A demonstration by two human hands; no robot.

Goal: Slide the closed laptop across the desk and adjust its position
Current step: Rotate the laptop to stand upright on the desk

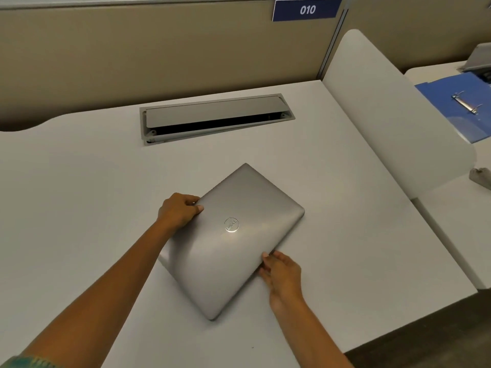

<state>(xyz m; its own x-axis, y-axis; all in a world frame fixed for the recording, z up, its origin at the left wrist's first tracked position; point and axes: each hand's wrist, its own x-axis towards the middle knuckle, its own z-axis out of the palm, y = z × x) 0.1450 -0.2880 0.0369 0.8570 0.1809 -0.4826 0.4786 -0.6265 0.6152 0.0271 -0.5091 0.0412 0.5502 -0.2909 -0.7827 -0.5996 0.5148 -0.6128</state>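
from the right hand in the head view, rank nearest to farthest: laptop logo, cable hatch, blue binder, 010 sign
From the right hand, at the laptop's near-right edge:
1. Laptop logo, just up and left on the lid.
2. Cable hatch, set in the desk beyond the laptop.
3. Blue binder, far right on the neighbouring desk.
4. 010 sign, top of the partition.

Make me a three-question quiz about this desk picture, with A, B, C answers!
1. Where is the left hand?
A. On the laptop's upper-left edge
B. On the blue binder
C. Inside the cable hatch

2. What colour is the laptop?
A. Black
B. Silver-grey
C. Red

3. What state is the laptop in?
A. Closed
B. Open wide
C. Standing on its edge

Answers: 1 A, its fingers curl over that edge while the right hand holds the lower-right edge. 2 B, the lid is silver-grey with a round logo. 3 A, the lid is shut flat on the desk.
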